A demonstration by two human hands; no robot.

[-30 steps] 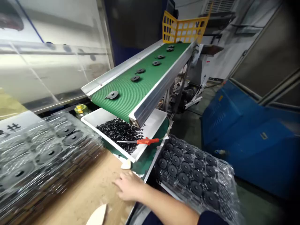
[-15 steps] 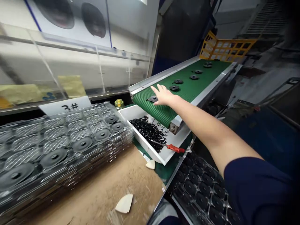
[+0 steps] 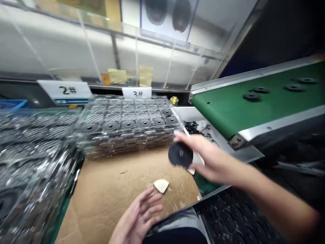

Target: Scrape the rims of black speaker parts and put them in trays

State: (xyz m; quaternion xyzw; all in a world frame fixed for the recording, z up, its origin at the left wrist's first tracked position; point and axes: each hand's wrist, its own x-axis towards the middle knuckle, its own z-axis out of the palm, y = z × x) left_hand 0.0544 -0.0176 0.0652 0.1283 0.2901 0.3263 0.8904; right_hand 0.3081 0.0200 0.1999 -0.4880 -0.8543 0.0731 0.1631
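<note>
My right hand (image 3: 210,157) grips a round black disc-shaped part (image 3: 179,154) by its edge, holding it up above the right side of the brown board. A small raised middle shows on its face. Low in the view, my left hand (image 3: 141,213) has its fingers apart with nothing in them, close to a pale wedge-shaped piece (image 3: 161,185) on the board (image 3: 109,193). Behind the board, a stack of clear plastic trays (image 3: 127,135) carries similar discs along its front row.
To the right, a green conveyor belt (image 3: 228,105) bears several black discs (image 3: 252,97). Under its end sits a white bin (image 3: 188,112) with small black pieces. More clear trays (image 3: 45,149) stand at left; a disc-filled tray (image 3: 233,217) lies lower right. Signs "2#" (image 3: 66,91) and "3#" (image 3: 137,92) stand behind.
My right hand has picked up the nearest disc from the belt and brought it over the board. My left hand has come into view. The camera has turned left.
</note>
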